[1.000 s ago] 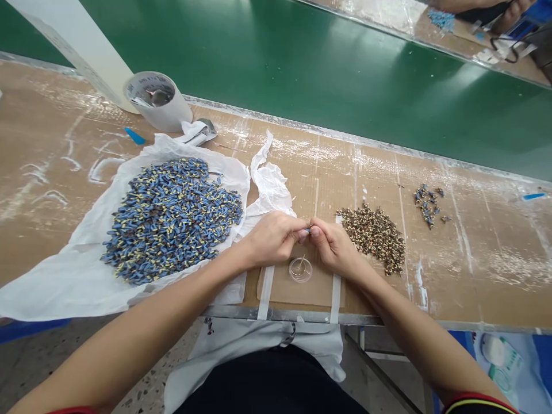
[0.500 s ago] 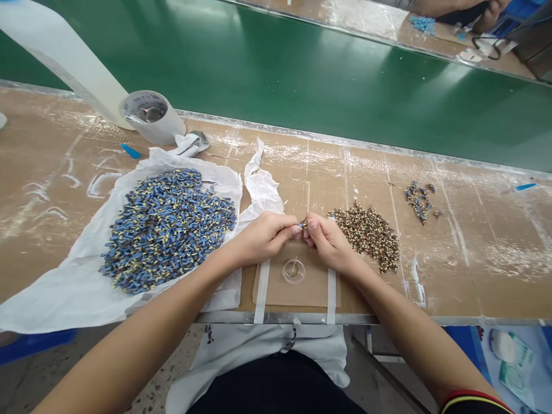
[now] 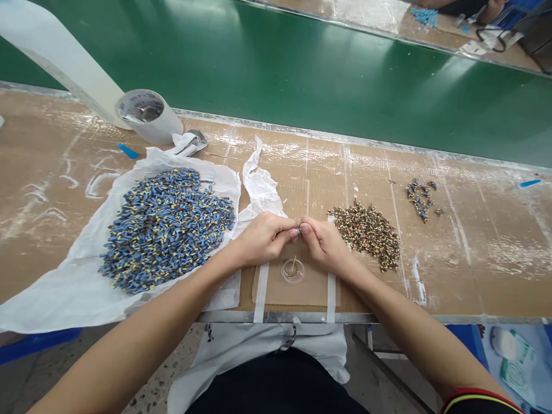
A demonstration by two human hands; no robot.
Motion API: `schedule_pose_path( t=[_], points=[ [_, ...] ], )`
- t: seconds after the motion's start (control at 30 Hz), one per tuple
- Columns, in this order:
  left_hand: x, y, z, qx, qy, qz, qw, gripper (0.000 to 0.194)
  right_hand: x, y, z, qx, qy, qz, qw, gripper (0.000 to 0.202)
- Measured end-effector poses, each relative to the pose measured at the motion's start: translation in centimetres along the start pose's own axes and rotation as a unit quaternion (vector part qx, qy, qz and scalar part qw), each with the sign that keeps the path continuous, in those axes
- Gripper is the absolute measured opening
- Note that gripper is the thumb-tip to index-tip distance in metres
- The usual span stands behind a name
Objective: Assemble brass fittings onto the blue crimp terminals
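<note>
My left hand (image 3: 265,238) and my right hand (image 3: 322,241) meet fingertip to fingertip above the table. Both are closed in a pinch around a small blue piece (image 3: 298,229), mostly hidden by the fingers. Below them stands a small clear round dish (image 3: 292,271) with a thin stick (image 3: 294,261) in it. Left of my hands lies a large heap of small blue, yellow and dark pieces (image 3: 168,224) on a white cloth (image 3: 81,270). Beside my right hand is a smaller heap of brown and cream pieces (image 3: 371,233).
A small cluster of joined-looking pieces (image 3: 420,200) lies at right. A wide tape roll (image 3: 161,123), crumpled white paper (image 3: 261,190) and blue slips (image 3: 128,151) lie on the cardboard-covered table (image 3: 495,241). Beyond runs a green surface (image 3: 302,69); another person's hand (image 3: 491,10) shows at the far bench.
My right fingertips have closed in against my left ones, covering the small brown part that showed between them. The stick in the dish looks slightly shifted. The far person's hand has moved.
</note>
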State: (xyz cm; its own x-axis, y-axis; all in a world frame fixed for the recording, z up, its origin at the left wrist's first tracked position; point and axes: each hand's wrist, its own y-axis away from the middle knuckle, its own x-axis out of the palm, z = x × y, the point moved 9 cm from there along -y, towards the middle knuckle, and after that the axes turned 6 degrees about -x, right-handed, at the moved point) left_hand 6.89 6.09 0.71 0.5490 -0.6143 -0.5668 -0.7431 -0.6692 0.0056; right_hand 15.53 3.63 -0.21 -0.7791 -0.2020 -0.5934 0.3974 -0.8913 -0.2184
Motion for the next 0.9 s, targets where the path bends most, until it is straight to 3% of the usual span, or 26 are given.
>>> schedule_pose_path(
  t=[0.47,0.67,0.9],
  points=[
    [0.2,0.1,0.0,0.008,-0.036,0.004,0.999,0.025,0.6,0.1,0.0,0.009,0.058,0.018,0.998,0.036],
    [-0.3,-0.1,-0.4,0.026,-0.038,-0.001,0.999,0.028,-0.2,-0.1,-0.3,0.012,-0.040,-0.028,0.999,0.037],
    [-0.4,-0.4,-0.6,0.024,-0.064,0.005,0.998,0.029,-0.5,0.2,-1.1,0.040,-0.129,-0.041,0.990,0.045]
  ],
)
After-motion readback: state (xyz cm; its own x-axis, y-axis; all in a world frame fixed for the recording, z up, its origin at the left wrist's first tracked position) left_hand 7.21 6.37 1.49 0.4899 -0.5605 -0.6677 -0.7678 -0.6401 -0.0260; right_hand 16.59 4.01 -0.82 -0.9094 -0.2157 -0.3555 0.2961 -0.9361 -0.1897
